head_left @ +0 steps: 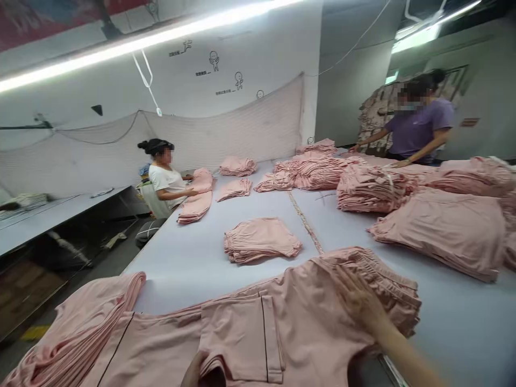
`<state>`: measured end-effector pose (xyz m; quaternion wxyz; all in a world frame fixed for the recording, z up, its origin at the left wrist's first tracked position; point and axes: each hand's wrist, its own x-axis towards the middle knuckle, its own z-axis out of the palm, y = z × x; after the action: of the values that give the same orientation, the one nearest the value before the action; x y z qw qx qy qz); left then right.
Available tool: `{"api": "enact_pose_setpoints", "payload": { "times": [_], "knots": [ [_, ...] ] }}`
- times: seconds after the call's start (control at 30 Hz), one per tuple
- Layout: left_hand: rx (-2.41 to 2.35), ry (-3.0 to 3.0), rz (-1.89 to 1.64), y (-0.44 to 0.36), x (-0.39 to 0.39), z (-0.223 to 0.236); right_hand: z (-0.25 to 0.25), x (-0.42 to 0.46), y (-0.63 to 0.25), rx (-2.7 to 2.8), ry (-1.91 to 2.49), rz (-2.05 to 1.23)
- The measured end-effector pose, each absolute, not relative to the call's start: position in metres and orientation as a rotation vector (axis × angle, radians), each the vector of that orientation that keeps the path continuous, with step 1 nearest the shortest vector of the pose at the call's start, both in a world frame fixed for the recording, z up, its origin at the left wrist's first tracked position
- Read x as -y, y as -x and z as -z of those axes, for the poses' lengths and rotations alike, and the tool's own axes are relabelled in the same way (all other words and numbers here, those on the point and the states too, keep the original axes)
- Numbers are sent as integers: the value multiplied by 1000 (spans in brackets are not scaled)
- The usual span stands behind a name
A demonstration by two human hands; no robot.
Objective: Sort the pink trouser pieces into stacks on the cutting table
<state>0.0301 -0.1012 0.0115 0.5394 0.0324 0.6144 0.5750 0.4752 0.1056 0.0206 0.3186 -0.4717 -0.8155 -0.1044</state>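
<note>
So on the far left we've got a thick, floppy stack of folded pink fabric (91, 317) on the smooth pale surface (181, 263). Next, our left hand (195, 370) is half cut off at the folded hem; we can't tell how closed it is. The pink cloth garment with thin dark piping (306, 301) spreads across the near edge, a bit wrinkly, gathered at its right end, where our right hand (357, 298) lies open and flat, gripping nothing.
</note>
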Motion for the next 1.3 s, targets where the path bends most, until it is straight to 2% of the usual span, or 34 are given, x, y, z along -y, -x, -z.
{"api": "enact_pose_setpoints", "payload": {
  "times": [0.1,0.27,0.33,0.37,0.47,0.67,0.8,0.9,1.0,1.2,1.3],
  "knots": [
    [-1944,-352,-1281,-15,105,1,-9,-127,-491,2010,1482,502],
    [-2566,-825,-1222,-32,112,-4,-15,-135,-508,2019,1577,506],
    [-2543,-1218,-1118,-64,104,-9,-20,-126,-492,2019,1541,509],
    [-2389,-1357,-1026,-83,98,-11,-19,-120,-480,2043,1499,506],
    [-2092,-1519,-634,-141,70,-13,-3,-94,-434,2221,1275,459],
    [-2186,-1443,-309,-191,21,-4,71,-43,-364,2440,973,334],
    [-2114,-1374,-306,-187,12,-6,99,-32,-366,2440,956,308],
    [-2025,-1233,-454,-163,18,-10,107,-33,-374,2454,932,337],
    [-1891,-1031,-694,-105,37,-20,112,-34,-379,2468,926,336],
    [-1780,-637,-1235,88,119,-72,122,-32,-382,2471,923,270],
    [-1821,-497,-1354,172,161,-87,126,-33,-384,2462,895,291]
  ]
}}
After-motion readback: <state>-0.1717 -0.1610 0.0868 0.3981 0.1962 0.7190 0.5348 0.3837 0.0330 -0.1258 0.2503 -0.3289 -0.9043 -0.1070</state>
